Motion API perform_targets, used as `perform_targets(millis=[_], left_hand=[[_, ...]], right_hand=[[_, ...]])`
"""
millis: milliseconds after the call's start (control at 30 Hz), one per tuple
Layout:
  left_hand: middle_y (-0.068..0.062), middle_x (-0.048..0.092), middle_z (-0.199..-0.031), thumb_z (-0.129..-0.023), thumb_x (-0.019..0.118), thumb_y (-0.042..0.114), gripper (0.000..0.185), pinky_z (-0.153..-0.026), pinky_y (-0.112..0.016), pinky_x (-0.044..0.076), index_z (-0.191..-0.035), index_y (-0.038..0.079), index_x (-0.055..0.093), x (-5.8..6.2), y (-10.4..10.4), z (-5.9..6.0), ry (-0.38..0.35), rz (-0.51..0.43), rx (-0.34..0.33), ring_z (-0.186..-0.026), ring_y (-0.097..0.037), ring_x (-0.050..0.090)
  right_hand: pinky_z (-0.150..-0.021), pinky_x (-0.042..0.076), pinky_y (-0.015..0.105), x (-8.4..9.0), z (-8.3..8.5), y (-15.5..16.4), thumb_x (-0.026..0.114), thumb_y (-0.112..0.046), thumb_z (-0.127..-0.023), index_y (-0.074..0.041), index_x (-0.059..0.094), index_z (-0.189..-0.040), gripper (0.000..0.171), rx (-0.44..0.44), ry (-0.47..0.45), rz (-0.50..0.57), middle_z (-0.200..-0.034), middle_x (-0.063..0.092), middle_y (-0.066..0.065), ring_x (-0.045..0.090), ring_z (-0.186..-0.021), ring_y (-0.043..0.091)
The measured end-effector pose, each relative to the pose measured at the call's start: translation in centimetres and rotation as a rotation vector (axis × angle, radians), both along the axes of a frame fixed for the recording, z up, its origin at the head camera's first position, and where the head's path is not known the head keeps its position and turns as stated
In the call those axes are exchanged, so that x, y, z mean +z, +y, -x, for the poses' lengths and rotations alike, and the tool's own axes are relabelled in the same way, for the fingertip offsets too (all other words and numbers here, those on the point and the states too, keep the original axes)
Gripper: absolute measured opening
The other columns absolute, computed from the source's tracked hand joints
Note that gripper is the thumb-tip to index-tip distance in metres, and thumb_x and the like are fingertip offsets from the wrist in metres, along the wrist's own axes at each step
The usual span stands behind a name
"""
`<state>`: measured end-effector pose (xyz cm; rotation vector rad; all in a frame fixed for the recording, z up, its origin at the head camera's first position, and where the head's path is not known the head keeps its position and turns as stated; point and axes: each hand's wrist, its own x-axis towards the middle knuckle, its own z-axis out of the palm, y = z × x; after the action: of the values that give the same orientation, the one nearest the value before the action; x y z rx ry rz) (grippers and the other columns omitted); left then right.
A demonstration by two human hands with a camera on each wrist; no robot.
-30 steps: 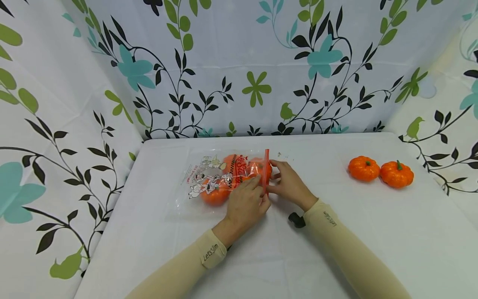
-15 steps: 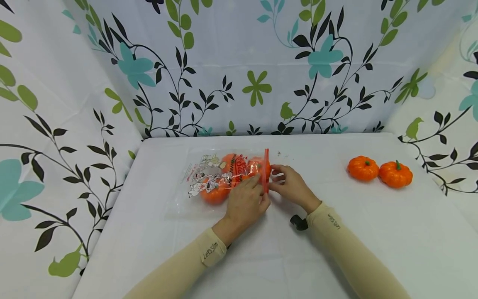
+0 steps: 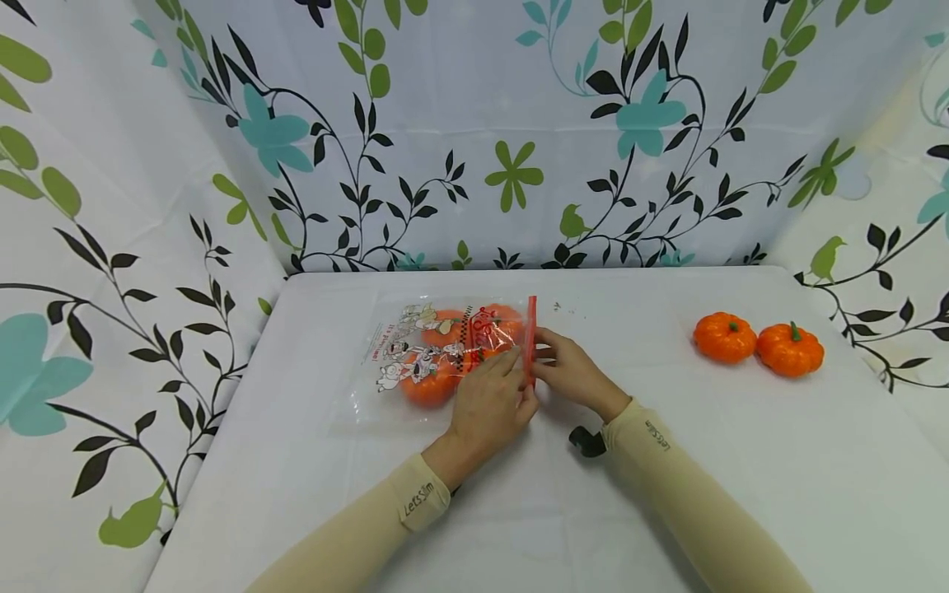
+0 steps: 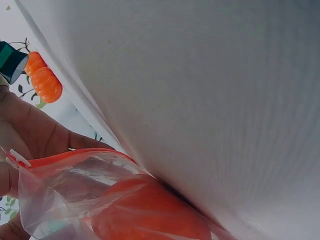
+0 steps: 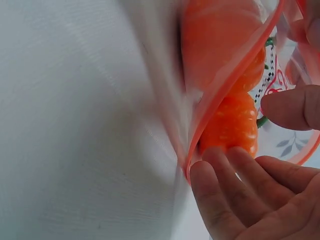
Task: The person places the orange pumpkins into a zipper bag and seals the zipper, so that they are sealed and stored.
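A clear printed zip bag [image 3: 393,350] with a red zip edge [image 3: 531,333] lies on the white table, several orange pumpkins [image 3: 430,385] showing inside. My left hand [image 3: 485,403] lies over the bag's near side and pinches the lip of its mouth. At the mouth my right hand [image 3: 574,375] has its fingers extended. In the right wrist view those fingertips touch an orange pumpkin [image 5: 230,127] just inside the open mouth, the thumb held apart. The left wrist view shows a white slider [image 4: 20,158] at the corner of the red zip.
Two more orange pumpkins with green stems, a left one [image 3: 725,338] and a right one [image 3: 789,349], sit side by side on the right of the white table [image 3: 630,527]. A curtain [image 3: 474,99] printed with leaves and flowers hangs behind the table.
The pumpkins near the mouth have shifted left, deeper into the bag. My right hand has moved slightly left, its fingertips now behind the red edge. The left hand keeps its place.
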<state>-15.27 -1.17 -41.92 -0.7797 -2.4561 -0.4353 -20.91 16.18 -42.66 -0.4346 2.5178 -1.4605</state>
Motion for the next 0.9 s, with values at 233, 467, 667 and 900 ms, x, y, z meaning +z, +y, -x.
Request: perform_targets(millis=[233,467,667,900], left_hand=[[-0.014,0.07,-0.123,-0.083,0.076,0.017,0.015,-0.095,-0.037,0.054,-0.091,0.005,0.076,0.0,0.1,0.0,0.013,-0.03,-0.01,-0.108,-0.027,0.07],[-0.016,0.071,-0.12,-0.08,0.077,0.017,0.012,-0.09,-0.039,0.057,-0.074,0.01,0.07,0.0,0.0,0.0,0.017,-0.048,0.004,-0.105,-0.03,0.071],[-0.016,0.071,-0.121,-0.082,0.076,0.016,0.013,-0.091,-0.04,0.056,-0.074,0.009,0.07,-0.1,0.0,-0.1,-0.022,-0.063,-0.007,-0.106,-0.03,0.07],[-0.015,0.07,-0.122,-0.082,0.075,0.016,0.012,-0.092,-0.039,0.056,-0.074,0.009,0.07,0.0,0.1,-0.1,-0.036,-0.06,-0.011,-0.107,-0.03,0.07]], right_hand=[[-0.1,0.051,0.049,0.4,-0.5,1.2,0.068,-0.015,-0.094,-0.004,0.042,-0.152,0.064,-0.072,0.09,-0.136,-0.146,0.053,0.015,0.058,-0.125,0.035],[-0.098,0.049,0.056,1.3,-1.1,3.8,0.072,-0.024,-0.089,-0.001,0.043,-0.15,0.071,-0.259,0.349,-0.423,-0.144,0.053,0.018,0.057,-0.124,0.036],[-0.101,0.046,0.059,1.4,-1.1,6.5,0.073,-0.028,-0.088,0.005,0.042,-0.148,0.076,-0.386,0.419,-0.548,-0.146,0.046,0.027,0.051,-0.127,0.045],[-0.108,0.036,0.064,2.0,-1.1,9.8,0.078,-0.038,-0.085,0.009,0.034,-0.15,0.091,-0.494,0.446,-0.652,-0.146,0.041,0.034,0.043,-0.13,0.052]])
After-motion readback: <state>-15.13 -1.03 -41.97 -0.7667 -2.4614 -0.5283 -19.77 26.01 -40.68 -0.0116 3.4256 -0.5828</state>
